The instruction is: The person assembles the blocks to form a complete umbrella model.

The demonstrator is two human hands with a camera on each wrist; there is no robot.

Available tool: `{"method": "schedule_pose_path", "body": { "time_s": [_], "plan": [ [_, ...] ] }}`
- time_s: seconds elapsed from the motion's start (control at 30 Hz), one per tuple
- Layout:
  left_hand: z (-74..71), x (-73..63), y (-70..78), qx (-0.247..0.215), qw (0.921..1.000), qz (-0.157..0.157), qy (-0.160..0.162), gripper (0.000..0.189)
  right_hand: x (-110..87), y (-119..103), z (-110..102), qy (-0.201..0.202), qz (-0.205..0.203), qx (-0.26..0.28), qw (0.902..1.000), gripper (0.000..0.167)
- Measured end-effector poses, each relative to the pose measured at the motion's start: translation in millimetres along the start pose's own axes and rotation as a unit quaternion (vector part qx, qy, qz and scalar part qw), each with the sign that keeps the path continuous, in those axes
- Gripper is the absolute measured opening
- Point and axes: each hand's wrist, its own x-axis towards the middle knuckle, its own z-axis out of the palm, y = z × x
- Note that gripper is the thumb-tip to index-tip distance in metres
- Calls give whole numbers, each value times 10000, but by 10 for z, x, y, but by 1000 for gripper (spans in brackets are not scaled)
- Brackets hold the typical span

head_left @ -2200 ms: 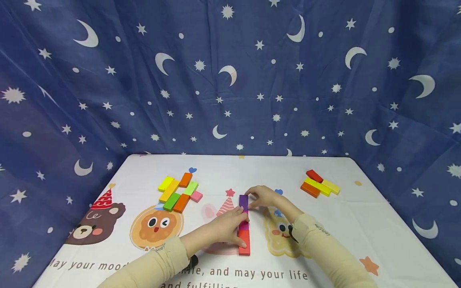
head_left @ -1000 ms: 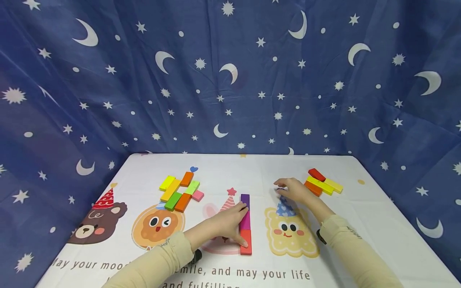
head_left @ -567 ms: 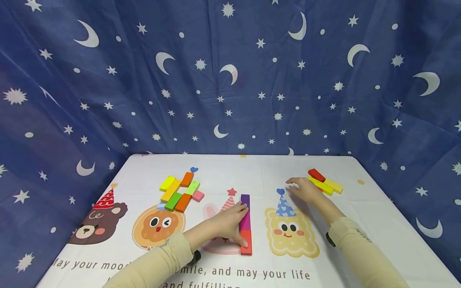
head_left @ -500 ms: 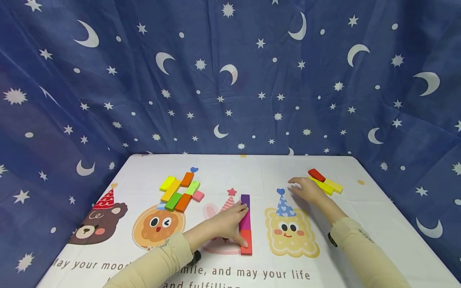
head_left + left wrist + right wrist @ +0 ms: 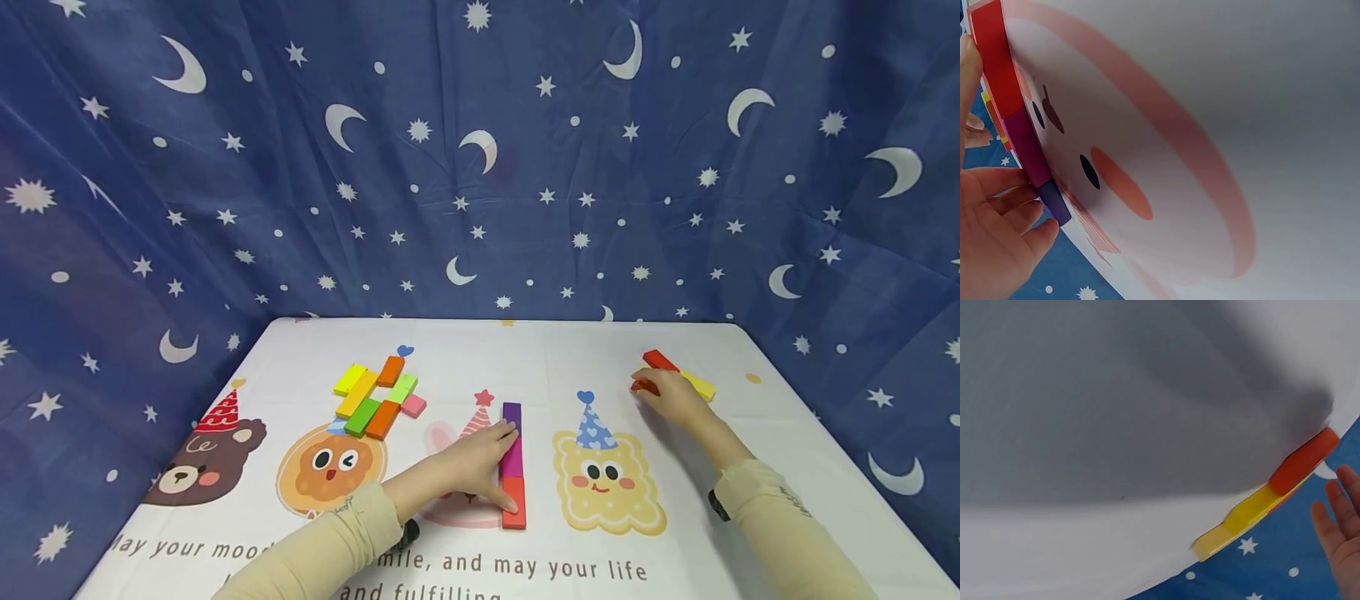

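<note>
A row of wooden blocks, red, magenta and violet, lies end to end near the middle of the table. My left hand rests against this row, thumb on the red block and fingers spread toward the violet end. In the left wrist view its fingers touch the magenta and violet blocks. At the right cluster, my right hand reaches over an orange block, hiding part of it. The right wrist view shows extended fingers beside the orange block, with a gap visible.
Behind the right hand are a red block and a pale yellow block. Farther left sits a group of several blocks, including a green one and a pink one. A starry blue curtain stands behind the white table.
My right hand has left the violet block and moved right to the orange block in the right cluster. The left hand stays on the row, with its blocks in place.
</note>
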Motion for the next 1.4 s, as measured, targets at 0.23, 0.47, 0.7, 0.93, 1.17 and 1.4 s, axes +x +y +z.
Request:
{"method": "schedule_pose_path", "body": {
  "time_s": [0.23, 0.47, 0.7, 0.93, 1.17, 1.4],
  "plan": [
    [13, -25, -32, -63, 10000, 67, 31, 106, -81, 117, -81, 180, 382, -167, 9990, 29],
    [20, -39, -44, -104, 9999, 74, -6, 105, -97, 209, -132, 165, 960, -155, 9951, 31],
    [27, -11, -47, -89, 9999, 39, -48, 107, -89, 349, -209, -182, 1091, -362, 9932, 38],
    [19, -20, -29, -219, 9997, 16, -102, 105, -139, 545, -229, -379, 1308, -287, 9903, 33],
    [27, -30, -41, -267, 9996, -71, -72, 106, -151, 584, -212, -470, 1451, -95, 9883, 29],
    [26, -20, -46, -203, 9997, -75, -90, 106, -133, 558, -177, -828, 1851, -171, 9791, 41]
  ]
}}
